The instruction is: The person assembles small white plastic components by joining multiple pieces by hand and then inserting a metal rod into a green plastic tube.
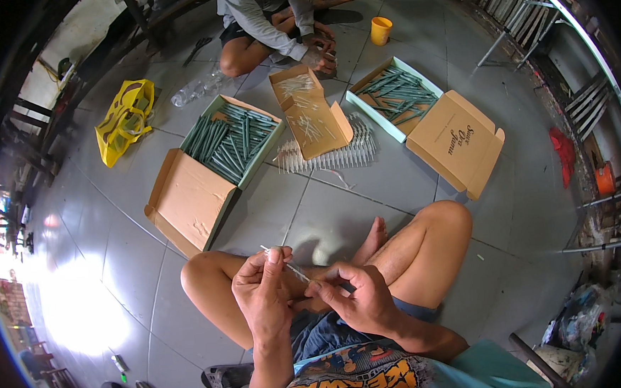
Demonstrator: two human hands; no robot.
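Above my crossed legs, my left hand (262,291) pinches a thin whitish rod (297,274) between thumb and fingers. My right hand (359,299) grips the rod's lower end, its thumb and forefinger pressed together. The rod slants down from left to right; its exact kind is too small to make out. Ahead of my hands lies a brown cardboard tray (300,118) with loose thin pale rods (309,128) in it. Beneath and beside the tray, many similar slim rods (356,153) lie in a row on the floor.
Two opened boxes, left (190,201) and right (457,142), hold dark green pen-like sticks (230,142). Across from me sits a person (272,36), hands together. A yellow cup (380,30), yellow bag (125,123) and clear plastic (201,89) lie around on grey tiles (339,203).
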